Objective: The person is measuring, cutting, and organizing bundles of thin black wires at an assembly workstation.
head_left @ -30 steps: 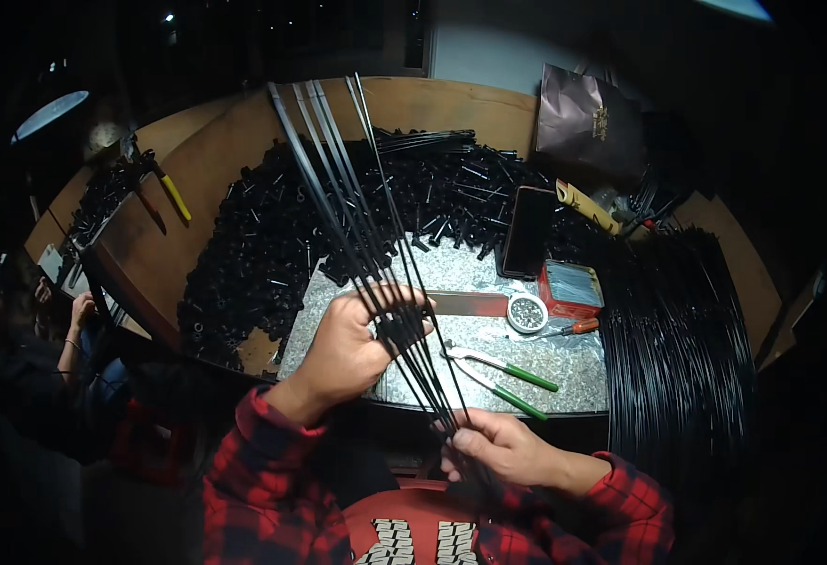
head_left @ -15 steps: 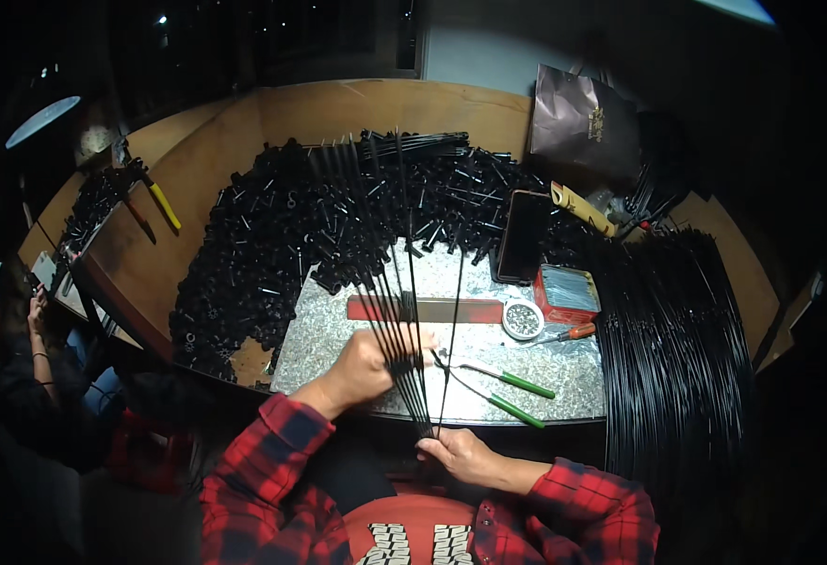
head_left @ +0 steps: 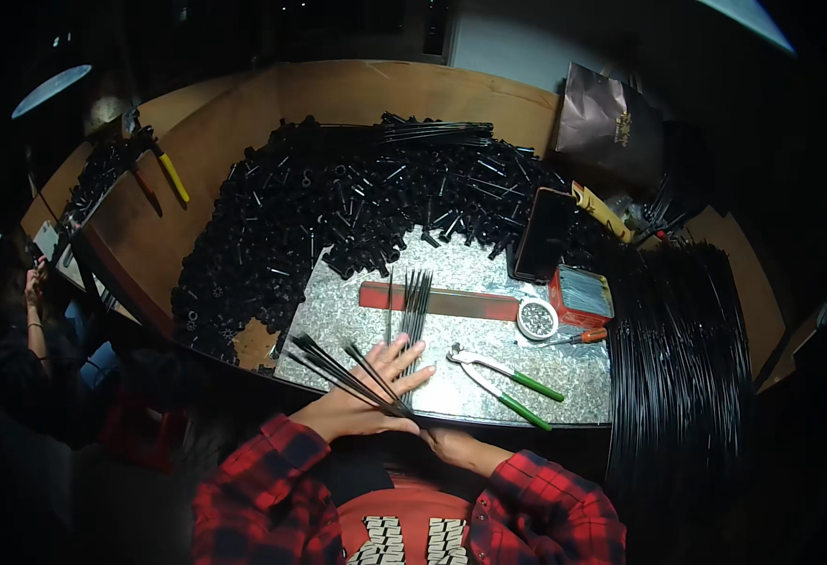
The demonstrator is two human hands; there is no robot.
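Note:
Thin black rods point(head_left: 417, 306) fan out from the table's near edge in two groups. One group points away over the stone slab, and the other slants left across my left hand point(head_left: 351, 414). That hand is open, its fingers spread among and against the rods. My right hand point(head_left: 461, 448) is closed around the rods' near ends, just off the edge; its fingertips are partly hidden. To the right of the rods lie end-cutting pliers point(head_left: 512, 379) with green handles. Beyond the hands is a long red-and-brown bar point(head_left: 442, 302).
A large heap of black parts point(head_left: 338, 202) covers the back and left. On the right stand a white cup of small pieces point(head_left: 537, 320), a red box point(head_left: 583, 295), a phone point(head_left: 543, 235) and an orange-handled tool point(head_left: 592, 335). A thick bundle of black rods point(head_left: 682, 377) hangs over the right edge.
The upright fan of rods has tipped down and split into two groups. My left hand has opened, lowered and spread its fingers among them. My right hand stays at the near ends.

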